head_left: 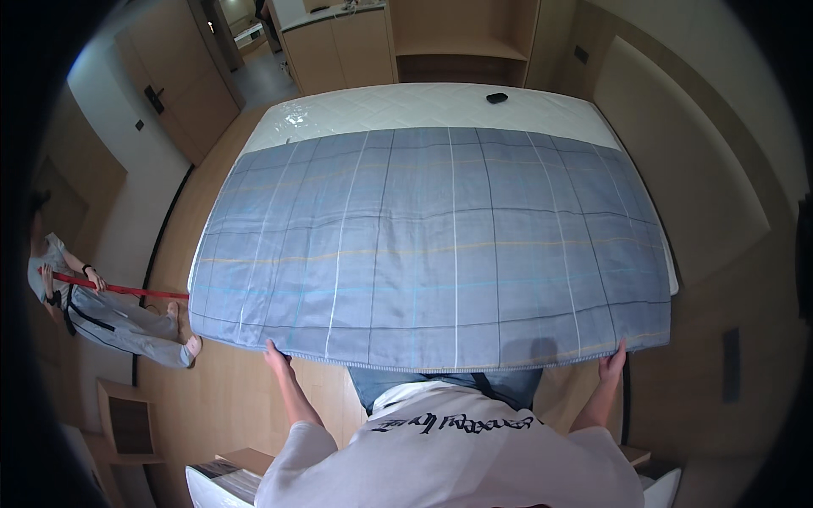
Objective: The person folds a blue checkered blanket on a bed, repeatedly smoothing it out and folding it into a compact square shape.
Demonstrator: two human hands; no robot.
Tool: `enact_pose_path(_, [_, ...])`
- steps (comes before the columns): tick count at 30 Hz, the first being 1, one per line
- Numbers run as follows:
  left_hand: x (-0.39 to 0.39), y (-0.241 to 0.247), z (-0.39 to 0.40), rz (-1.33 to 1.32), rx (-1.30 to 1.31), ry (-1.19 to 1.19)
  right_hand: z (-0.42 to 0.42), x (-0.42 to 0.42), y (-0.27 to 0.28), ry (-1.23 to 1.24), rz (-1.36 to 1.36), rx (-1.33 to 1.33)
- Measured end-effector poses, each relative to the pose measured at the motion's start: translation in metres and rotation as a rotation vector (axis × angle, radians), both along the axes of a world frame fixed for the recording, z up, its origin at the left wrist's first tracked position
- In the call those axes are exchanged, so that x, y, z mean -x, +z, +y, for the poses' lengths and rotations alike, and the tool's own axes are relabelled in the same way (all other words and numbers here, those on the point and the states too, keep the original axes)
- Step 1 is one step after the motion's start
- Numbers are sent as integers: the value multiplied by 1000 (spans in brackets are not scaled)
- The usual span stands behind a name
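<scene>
A blue-grey plaid bed cover (432, 254) lies over most of a white quilted mattress (406, 108), reaching to the edge nearest me. My left hand (278, 360) grips the cover's near hem, left of my body. Farther right, my right hand (612, 363) holds the same hem close to the cover's right corner. Between both hands the hem hangs in a shallow curve before my waist. Light wrinkles run across the cover's middle. The mattress shows bare in a strip along its far side, where a small black object (497, 98) rests.
At the left stands another person (108, 305) holding a long red pole (120, 289) that reaches the bed's left side. A wooden door (178, 82) and a cabinet (336, 51) are beyond the bed. A padded headboard panel (679, 165) borders the right side.
</scene>
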State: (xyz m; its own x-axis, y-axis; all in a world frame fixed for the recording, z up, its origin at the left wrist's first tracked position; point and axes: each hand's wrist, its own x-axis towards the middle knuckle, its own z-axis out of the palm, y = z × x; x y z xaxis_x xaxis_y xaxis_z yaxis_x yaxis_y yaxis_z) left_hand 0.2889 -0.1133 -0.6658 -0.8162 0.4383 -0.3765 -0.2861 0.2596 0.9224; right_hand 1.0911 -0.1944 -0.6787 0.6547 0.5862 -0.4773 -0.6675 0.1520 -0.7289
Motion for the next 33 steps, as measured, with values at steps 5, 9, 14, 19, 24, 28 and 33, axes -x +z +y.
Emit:
enact_pose_path(5, [71,-4,40,481,-248,-39,57,-6,39,56,-213,-212])
enact_pose_path(9, [54,87,91,94,-640,-86,91,-42,101,56,-347,-365])
enact_pose_path(14, [55,154,43,72,-691,50,62,-60,146,-85,-452,-418])
enact_pose_path(19, [49,180,-44,123,-681,44,-3,-68,163,-96,-455,-427])
enact_pose_path(24, [41,261,-130,157,-646,92,-69,-14,261,-162,-266,-307])
enact_pose_path(28, [27,304,-159,147,-538,117,-111,-47,286,-204,-660,-60])
enact_pose_path(33, [61,316,-174,244,-411,10,-117,-40,294,-126,-693,16])
